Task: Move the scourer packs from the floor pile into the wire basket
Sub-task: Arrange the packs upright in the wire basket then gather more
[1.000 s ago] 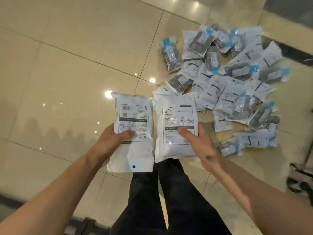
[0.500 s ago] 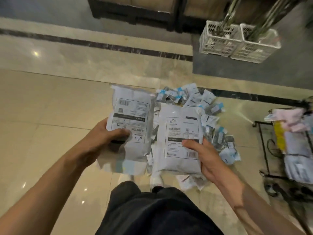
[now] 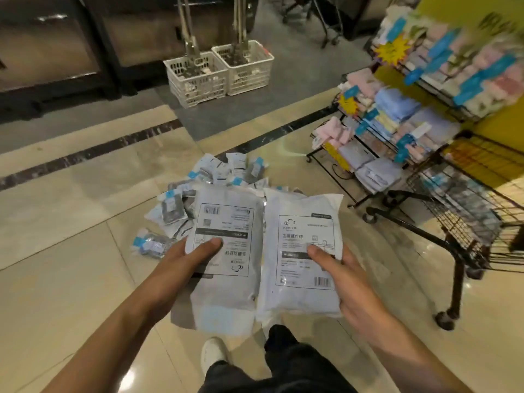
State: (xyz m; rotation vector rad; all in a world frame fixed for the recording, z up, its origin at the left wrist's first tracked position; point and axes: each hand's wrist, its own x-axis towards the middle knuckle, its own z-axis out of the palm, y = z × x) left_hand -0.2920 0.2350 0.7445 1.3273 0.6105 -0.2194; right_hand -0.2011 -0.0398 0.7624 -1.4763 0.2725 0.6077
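I see my left hand (image 3: pixel 181 265) gripping one white pack (image 3: pixel 226 268), thumb curled over its label, and my right hand (image 3: pixel 348 282) gripping another pack (image 3: pixel 300 262) beside it. The pile (image 3: pixel 215 177) lies on the floor (image 3: pixel 71 279) just beyond; the wire basket (image 3: pixel 467 199) stands at right.

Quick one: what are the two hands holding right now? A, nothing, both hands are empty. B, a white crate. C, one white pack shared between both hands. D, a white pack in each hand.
D: the left hand grips one white pack and the right hand grips a second pack, side by side above the floor pile.
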